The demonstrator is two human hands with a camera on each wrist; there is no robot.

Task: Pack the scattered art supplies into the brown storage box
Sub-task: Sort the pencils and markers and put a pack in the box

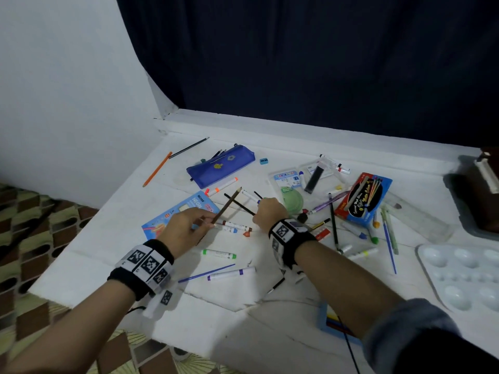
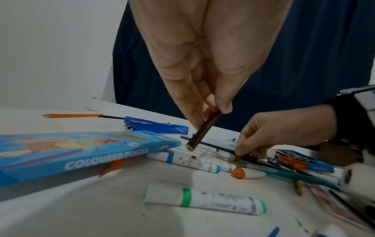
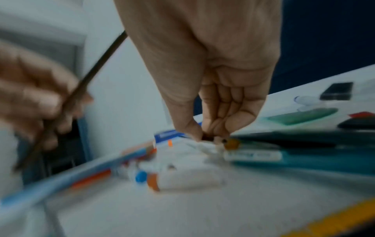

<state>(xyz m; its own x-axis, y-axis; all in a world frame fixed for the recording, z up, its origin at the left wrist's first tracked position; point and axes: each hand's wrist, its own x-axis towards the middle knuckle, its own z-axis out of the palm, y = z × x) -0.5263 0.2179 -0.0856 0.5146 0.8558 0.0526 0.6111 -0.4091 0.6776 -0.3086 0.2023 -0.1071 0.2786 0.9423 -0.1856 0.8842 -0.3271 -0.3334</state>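
Note:
My left hand pinches a brown pencil near its blunt end and holds it tilted, tip up, above the white table; the left wrist view shows the hand and the pencil clear of the surface. Just to its right, my right hand reaches down with curled fingers that pinch the brown-capped end of a white marker lying on the table. The blurred right wrist view shows these fingertips closed on something small and dark. A dark brown box sits at the far right edge, partly cut off.
Markers, pencils and brushes lie scattered between the hands and to the right. A blue pencil pouch lies at the back, a coloured-pencil box under my left hand, a water-colour box at right, and a white palette front right.

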